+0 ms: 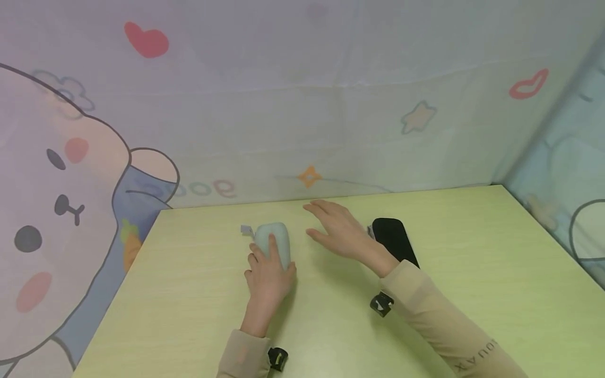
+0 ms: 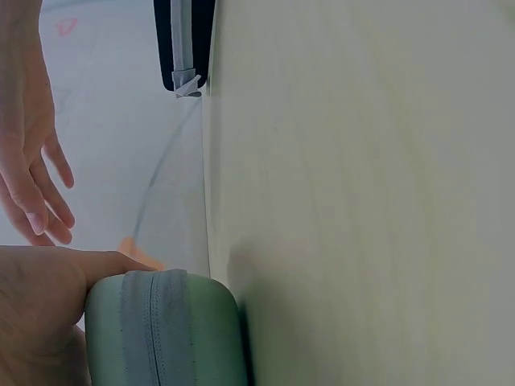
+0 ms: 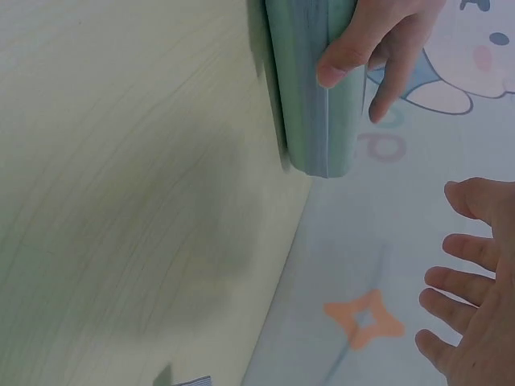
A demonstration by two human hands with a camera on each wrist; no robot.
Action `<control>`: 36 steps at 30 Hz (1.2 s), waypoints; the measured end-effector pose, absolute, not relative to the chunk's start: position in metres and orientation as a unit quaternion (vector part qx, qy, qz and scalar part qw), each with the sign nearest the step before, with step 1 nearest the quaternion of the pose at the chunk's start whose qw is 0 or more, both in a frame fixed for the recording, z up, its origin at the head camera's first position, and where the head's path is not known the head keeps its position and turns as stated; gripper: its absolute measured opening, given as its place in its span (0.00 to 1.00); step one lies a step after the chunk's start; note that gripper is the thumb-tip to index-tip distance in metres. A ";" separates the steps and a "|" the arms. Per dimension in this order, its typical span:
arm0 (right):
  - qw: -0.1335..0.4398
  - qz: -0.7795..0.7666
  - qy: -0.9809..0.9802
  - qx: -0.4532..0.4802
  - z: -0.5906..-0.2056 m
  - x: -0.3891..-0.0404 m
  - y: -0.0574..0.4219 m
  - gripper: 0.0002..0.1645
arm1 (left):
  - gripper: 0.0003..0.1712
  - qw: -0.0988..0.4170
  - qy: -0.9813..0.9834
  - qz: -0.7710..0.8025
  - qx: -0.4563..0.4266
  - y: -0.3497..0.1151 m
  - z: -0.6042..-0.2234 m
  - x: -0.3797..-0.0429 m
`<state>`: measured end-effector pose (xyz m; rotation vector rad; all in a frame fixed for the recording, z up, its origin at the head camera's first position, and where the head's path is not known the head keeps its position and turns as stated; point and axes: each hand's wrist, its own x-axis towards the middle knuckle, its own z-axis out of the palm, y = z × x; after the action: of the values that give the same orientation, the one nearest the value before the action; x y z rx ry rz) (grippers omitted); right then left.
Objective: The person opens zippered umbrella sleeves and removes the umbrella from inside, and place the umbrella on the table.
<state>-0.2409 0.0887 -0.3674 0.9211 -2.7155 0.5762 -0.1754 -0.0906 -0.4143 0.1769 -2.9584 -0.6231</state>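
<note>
A pale green zip case (image 1: pixel 280 231) lies on the table, a small grey pull tab (image 1: pixel 246 230) sticking out at its far left. My left hand (image 1: pixel 268 278) grips its near part, index finger along the top and thumb at the right side. The left wrist view shows the grey zipper band (image 2: pixel 157 330) along the case's side. My right hand (image 1: pixel 337 231) hovers between that case and a black case (image 1: pixel 394 239), fingers extended and holding nothing. The right forearm partly hides the near end of the black case.
The light yellow-green table (image 1: pixel 189 294) ends at a cloth backdrop (image 1: pixel 283 115) printed with a cartoon bear, hearts and stars. A second printed cloth (image 1: pixel 572 157) hangs along the right side. Black wrist cameras (image 1: pixel 381 304) sit at both sleeves.
</note>
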 end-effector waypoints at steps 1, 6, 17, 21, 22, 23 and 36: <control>0.108 0.196 -0.923 0.314 -0.368 -0.241 0.088 0.33 | 0.45 0.056 -0.975 -0.206 0.058 -0.090 -0.414 -0.175; 0.107 0.193 -0.922 0.317 -0.369 -0.244 0.085 0.33 | 0.45 0.048 -0.975 -0.210 0.054 -0.089 -0.413 -0.175; 0.078 0.174 -0.923 0.333 -0.378 -0.245 0.067 0.32 | 0.45 0.046 -0.975 -0.209 0.059 -0.092 -0.415 -0.174; 0.078 0.171 -0.923 0.336 -0.377 -0.246 0.063 0.32 | 0.45 0.049 -0.974 -0.213 0.057 -0.092 -0.415 -0.175; 0.078 0.171 -0.923 0.337 -0.377 -0.246 0.062 0.32 | 0.44 0.048 -0.974 -0.214 0.057 -0.092 -0.415 -0.175; 0.075 0.171 -0.923 0.336 -0.377 -0.246 0.061 0.32 | 0.44 0.048 -0.974 -0.216 0.057 -0.092 -0.415 -0.175; 0.064 0.171 -0.923 0.339 -0.385 -0.252 0.054 0.31 | 0.44 0.042 -0.974 -0.215 0.053 -0.094 -0.415 -0.175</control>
<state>-0.2521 0.0542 -0.3853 1.0236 -2.7874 0.5163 -0.1752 -0.0938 -0.4148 0.1630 -2.9814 -0.6573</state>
